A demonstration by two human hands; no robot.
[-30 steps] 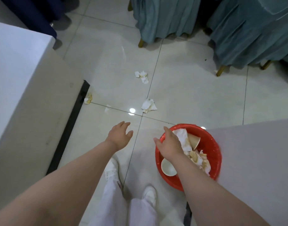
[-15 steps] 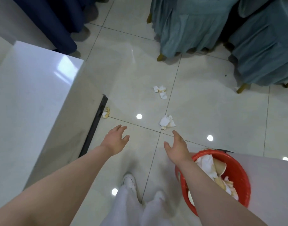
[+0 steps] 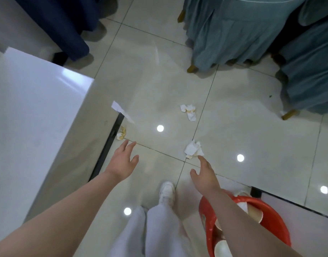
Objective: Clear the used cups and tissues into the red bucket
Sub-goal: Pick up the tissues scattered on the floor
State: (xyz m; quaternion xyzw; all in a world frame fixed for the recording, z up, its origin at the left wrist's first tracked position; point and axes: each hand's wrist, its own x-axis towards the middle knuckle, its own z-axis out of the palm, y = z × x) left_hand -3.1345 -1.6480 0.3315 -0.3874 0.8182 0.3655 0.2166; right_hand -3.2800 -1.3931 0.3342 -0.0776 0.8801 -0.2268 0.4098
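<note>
Head view, both hands spread empty, right hand (image 3: 205, 175) nearing crumpled tissue (image 3: 193, 149), left hand (image 3: 122, 160) apart.

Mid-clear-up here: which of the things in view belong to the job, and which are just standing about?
Job things:
red bucket, with cups and tissues already in it
crumpled tissue near the right hand
stained tissue farther off
small stained scrap by the white table

Just there:
teal-covered chairs
paper slip
</note>
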